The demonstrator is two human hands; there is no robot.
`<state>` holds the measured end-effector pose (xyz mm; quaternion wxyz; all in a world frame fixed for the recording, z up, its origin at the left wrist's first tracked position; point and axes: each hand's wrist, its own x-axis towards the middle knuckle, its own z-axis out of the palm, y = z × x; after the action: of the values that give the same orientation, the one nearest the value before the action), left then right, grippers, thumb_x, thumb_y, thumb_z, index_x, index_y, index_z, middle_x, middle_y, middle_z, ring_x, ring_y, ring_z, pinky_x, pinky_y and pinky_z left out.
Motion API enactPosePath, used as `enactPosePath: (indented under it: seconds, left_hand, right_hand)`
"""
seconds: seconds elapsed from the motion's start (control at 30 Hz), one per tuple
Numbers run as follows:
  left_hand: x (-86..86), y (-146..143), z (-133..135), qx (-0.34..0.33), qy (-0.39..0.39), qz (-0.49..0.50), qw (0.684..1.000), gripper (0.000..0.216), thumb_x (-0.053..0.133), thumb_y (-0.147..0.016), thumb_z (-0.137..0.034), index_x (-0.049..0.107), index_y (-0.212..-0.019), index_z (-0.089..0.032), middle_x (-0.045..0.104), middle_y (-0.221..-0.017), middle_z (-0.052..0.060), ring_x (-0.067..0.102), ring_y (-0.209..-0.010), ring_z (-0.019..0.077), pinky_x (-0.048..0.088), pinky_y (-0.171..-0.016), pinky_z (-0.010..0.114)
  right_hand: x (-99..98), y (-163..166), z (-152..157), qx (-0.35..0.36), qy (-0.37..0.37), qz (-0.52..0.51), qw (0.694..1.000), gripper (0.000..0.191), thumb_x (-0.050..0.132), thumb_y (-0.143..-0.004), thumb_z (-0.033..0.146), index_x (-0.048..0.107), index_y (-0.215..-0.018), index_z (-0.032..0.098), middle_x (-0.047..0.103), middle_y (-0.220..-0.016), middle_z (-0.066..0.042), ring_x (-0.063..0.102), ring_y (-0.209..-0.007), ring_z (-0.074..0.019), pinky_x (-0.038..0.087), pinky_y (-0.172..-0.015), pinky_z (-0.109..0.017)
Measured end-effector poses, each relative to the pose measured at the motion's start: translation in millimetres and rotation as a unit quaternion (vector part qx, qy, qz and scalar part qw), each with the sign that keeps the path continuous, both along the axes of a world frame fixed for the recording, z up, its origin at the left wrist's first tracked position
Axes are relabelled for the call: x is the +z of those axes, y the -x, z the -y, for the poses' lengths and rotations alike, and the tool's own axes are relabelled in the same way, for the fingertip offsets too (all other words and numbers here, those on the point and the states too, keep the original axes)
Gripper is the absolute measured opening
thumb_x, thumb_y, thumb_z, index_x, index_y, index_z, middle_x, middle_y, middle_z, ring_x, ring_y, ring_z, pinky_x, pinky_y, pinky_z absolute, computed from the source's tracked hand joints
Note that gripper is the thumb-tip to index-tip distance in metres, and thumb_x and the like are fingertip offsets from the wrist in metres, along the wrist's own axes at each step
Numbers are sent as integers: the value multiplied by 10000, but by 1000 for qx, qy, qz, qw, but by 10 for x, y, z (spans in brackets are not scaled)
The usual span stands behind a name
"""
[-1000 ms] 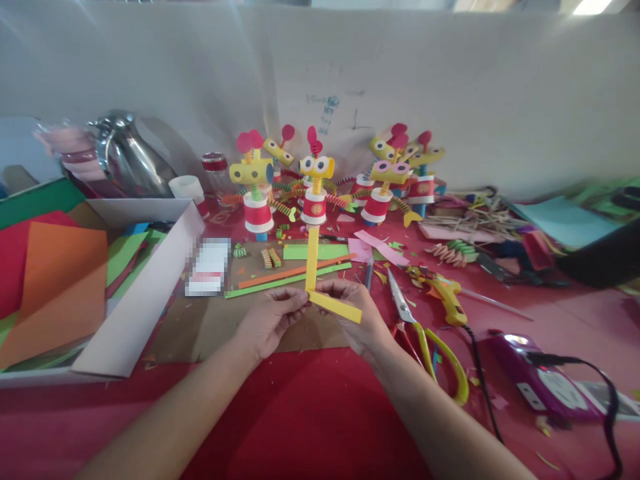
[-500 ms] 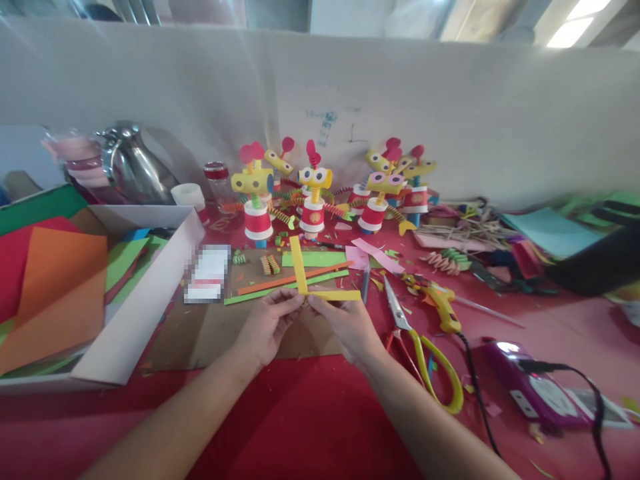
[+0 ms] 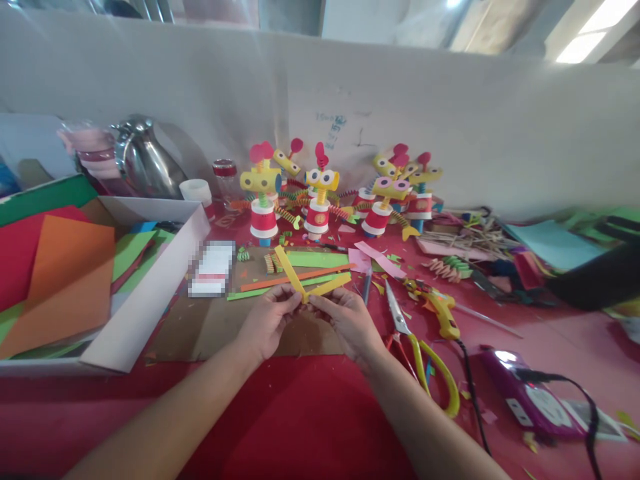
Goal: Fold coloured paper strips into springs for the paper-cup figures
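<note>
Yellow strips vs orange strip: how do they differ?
The yellow strips form a V; the orange strip is straight. The left hand and right hand pinch the yellow strips; the orange strip lies over the cardboard. The yellow strips look wider than the orange strip. Both look like narrow paper.

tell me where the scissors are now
In the head view, the scissors lie right of centre, between the right hand and the yellow glue gun.
</note>
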<state>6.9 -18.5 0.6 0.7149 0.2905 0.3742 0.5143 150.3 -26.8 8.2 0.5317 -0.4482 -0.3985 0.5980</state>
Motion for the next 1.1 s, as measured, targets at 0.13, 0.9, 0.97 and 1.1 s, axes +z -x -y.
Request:
enactPosePath:
  seconds: [0.13,0.9,0.97,1.1]
  left_hand:
    - [46,-2,17,-34,-28,-71,996,197,784,-660,-289,723,-780,-146,666,-721,30,583,-675,118,421,-677,251]
    - [53,-11,3,30,6,-69,997,269,849,-528,-282,716,-702,-127,674,-643,28,585,-607,120,431,-609,244]
    - [82,-12,13,14,18,-61,998,267,834,-555,-274,729,-749,-125,699,-700,47,622,-663,141,461,-654,258]
    - [102,-24,13,22,18,-69,997,232,827,-561,-243,730,-724,-109,696,-689,45,618,-665,124,465,-667,241]
  right_hand:
    - [2,-37,-24,-10,-52,65,997,126,750,-671,281,720,-708,165,688,-639,-27,603,-601,-140,465,-596,-267]
    - [-13,48,7,-19,-55,81,995,130,713,-689,306,704,-675,177,651,-639,0,563,-613,-130,436,-621,-262]
    - [-1,17,-6,-24,-46,76,996,122,711,-680,290,692,-656,172,622,-608,13,533,-589,-115,417,-603,-252]
    - [3,-5,-20,-28,-19,48,998,139,720,-669,302,668,-657,174,595,-591,26,522,-584,-105,406,-595,-243]
